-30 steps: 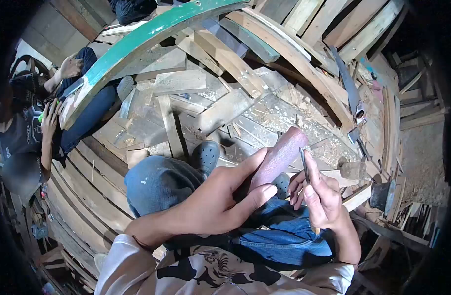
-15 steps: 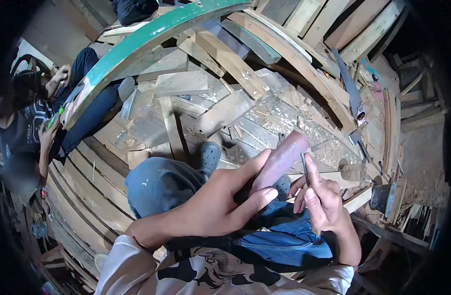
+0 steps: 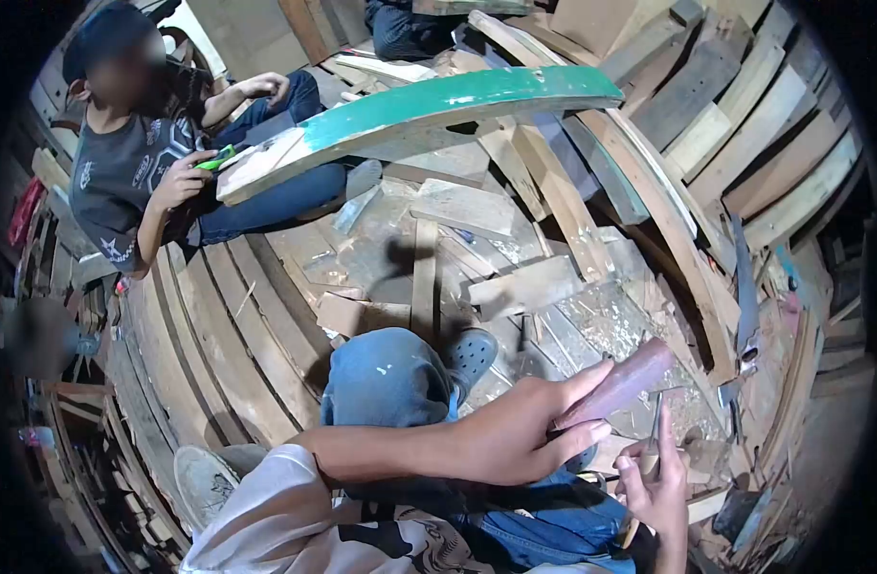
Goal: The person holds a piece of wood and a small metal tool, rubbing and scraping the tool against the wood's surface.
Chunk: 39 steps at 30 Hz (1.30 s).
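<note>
My left hand (image 3: pixel 520 440) is closed around a reddish-purple sharpening stone (image 3: pixel 628 383), long and worn, tilted up to the right. My right hand (image 3: pixel 660 488) grips a slim chisel (image 3: pixel 656 421) by its wooden handle, index finger stretched along the metal. The blade points upward just right of the stone's lower side, and the two look slightly apart. Both hands are in front of my bent legs in blue jeans (image 3: pixel 386 378). The chisel's exact edge shape is too small to make out.
At the left, a seated person (image 3: pixel 122 163) holds a green-handled tool (image 3: pixel 216 159) against a curved, green-painted plank (image 3: pixel 448 91). Wood offcuts (image 3: pixel 524 287) and shavings cover the floor ahead. Curved boards (image 3: pixel 199 325) lie to my left; a handsaw (image 3: pixel 746 287) rests at right.
My view has turned left, so the scene and both hands sit further right and lower. The other person's upper body is now in view. My hands still hold the stone and chisel.
</note>
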Each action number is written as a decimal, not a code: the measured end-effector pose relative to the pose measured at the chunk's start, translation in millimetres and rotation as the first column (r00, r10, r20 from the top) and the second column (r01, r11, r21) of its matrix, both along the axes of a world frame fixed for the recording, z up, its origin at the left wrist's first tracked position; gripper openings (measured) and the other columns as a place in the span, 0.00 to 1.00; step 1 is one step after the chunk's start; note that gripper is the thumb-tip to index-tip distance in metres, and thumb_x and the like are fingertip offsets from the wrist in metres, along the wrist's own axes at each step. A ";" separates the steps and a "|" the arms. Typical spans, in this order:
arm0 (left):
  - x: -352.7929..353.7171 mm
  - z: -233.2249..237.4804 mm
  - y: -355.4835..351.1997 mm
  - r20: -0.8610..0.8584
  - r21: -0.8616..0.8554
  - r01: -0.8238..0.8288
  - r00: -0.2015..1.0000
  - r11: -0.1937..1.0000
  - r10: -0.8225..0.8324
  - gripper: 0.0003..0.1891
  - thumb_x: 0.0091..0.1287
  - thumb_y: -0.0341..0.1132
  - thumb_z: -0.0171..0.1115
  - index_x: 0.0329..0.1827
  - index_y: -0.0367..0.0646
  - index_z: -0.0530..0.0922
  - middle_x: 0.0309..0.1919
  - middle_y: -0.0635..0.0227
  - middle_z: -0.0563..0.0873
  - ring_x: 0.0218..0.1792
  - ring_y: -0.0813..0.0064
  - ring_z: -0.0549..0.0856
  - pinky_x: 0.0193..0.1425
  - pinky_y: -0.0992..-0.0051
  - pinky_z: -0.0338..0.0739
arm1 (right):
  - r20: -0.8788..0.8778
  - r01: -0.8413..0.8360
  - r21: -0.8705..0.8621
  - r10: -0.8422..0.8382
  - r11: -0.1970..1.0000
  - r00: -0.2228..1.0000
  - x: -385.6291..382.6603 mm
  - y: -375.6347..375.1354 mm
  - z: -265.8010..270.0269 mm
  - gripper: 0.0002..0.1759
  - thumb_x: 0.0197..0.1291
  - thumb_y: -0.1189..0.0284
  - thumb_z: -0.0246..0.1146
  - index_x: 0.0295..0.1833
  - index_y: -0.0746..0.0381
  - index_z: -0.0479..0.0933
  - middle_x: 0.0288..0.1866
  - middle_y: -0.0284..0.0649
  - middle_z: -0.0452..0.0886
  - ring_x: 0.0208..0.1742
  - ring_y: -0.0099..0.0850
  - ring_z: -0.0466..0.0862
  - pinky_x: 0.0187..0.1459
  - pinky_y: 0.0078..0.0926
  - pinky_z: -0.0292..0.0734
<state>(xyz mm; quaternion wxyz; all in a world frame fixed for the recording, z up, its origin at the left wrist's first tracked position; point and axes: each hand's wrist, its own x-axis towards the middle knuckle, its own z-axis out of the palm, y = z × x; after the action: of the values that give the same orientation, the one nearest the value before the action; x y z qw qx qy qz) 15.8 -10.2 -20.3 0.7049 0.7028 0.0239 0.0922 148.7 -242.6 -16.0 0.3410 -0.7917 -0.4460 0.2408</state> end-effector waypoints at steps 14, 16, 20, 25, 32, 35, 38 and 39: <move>-5.1 3.3 6.2 0.037 0.024 -0.041 0.999 0.999 0.040 0.31 0.72 0.32 0.61 0.74 0.31 0.61 0.27 0.46 0.79 0.24 0.65 0.81 0.35 0.68 0.77 | 0.052 0.154 -0.060 -0.151 0.986 0.987 -5.9 10.5 14.7 0.10 0.72 0.72 0.56 0.50 0.69 0.70 0.30 0.47 0.81 0.28 0.40 0.83 0.33 0.33 0.76; -7.8 1.9 3.8 0.036 0.062 -0.074 0.997 0.995 0.072 0.31 0.71 0.32 0.62 0.74 0.34 0.62 0.28 0.50 0.80 0.26 0.71 0.81 0.36 0.70 0.77 | 0.049 0.152 0.019 -0.153 0.988 0.987 -5.0 9.0 15.5 0.14 0.72 0.70 0.57 0.54 0.69 0.71 0.30 0.47 0.81 0.29 0.38 0.83 0.35 0.33 0.76; -7.2 5.7 1.3 -0.021 0.048 -0.030 0.999 0.998 0.031 0.32 0.70 0.30 0.63 0.75 0.35 0.62 0.29 0.54 0.81 0.28 0.79 0.79 0.35 0.73 0.76 | -0.031 0.110 -0.020 -0.111 0.994 0.993 -6.2 4.0 21.6 0.18 0.72 0.66 0.57 0.58 0.69 0.72 0.31 0.48 0.82 0.28 0.43 0.84 0.35 0.34 0.78; -6.7 5.2 -2.6 -0.017 0.068 -0.020 1.000 0.998 0.021 0.31 0.70 0.29 0.63 0.75 0.34 0.63 0.29 0.53 0.81 0.29 0.81 0.77 0.35 0.74 0.75 | -0.013 0.041 -0.027 -0.042 0.999 0.999 -11.1 11.2 25.2 0.23 0.72 0.66 0.57 0.65 0.70 0.67 0.43 0.56 0.84 0.32 0.48 0.86 0.37 0.38 0.79; -6.0 4.8 -4.0 -0.020 0.069 -0.006 1.000 0.998 0.008 0.32 0.70 0.29 0.63 0.75 0.33 0.62 0.30 0.51 0.82 0.30 0.81 0.78 0.36 0.74 0.76 | 0.033 0.015 0.013 -0.016 1.000 0.999 -13.1 5.9 20.5 0.31 0.72 0.70 0.54 0.75 0.72 0.56 0.59 0.65 0.79 0.41 0.54 0.88 0.46 0.41 0.82; -3.6 -2.0 -5.9 0.047 0.116 -0.037 0.998 0.993 0.032 0.32 0.70 0.29 0.63 0.75 0.34 0.62 0.30 0.52 0.82 0.29 0.80 0.78 0.36 0.74 0.76 | -0.078 0.057 -0.210 -0.075 0.976 0.994 -13.2 8.8 34.4 0.30 0.71 0.72 0.54 0.75 0.72 0.58 0.65 0.66 0.75 0.51 0.57 0.86 0.54 0.43 0.81; -6.6 -1.3 -5.0 0.062 0.144 -0.043 0.997 0.989 0.035 0.32 0.70 0.29 0.63 0.75 0.34 0.62 0.28 0.53 0.82 0.28 0.79 0.79 0.35 0.74 0.76 | 0.199 -0.058 0.151 0.027 0.987 0.980 -10.4 9.1 18.1 0.31 0.69 0.71 0.58 0.75 0.66 0.64 0.39 0.53 0.83 0.29 0.46 0.84 0.37 0.41 0.81; -7.7 1.4 -4.4 0.010 0.127 -0.020 1.000 0.992 0.019 0.32 0.70 0.28 0.62 0.75 0.34 0.62 0.27 0.54 0.82 0.27 0.79 0.80 0.34 0.74 0.76 | 0.197 -0.058 0.150 0.027 0.987 0.980 -10.3 10.3 16.7 0.31 0.69 0.71 0.58 0.75 0.66 0.64 0.39 0.53 0.83 0.29 0.46 0.84 0.37 0.41 0.81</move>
<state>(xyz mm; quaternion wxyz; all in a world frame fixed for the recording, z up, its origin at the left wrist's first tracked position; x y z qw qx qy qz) 8.1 -14.6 -19.0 0.6579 0.7456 0.0218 0.1033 138.3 -232.4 0.8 0.3511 -0.7728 -0.5114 0.1341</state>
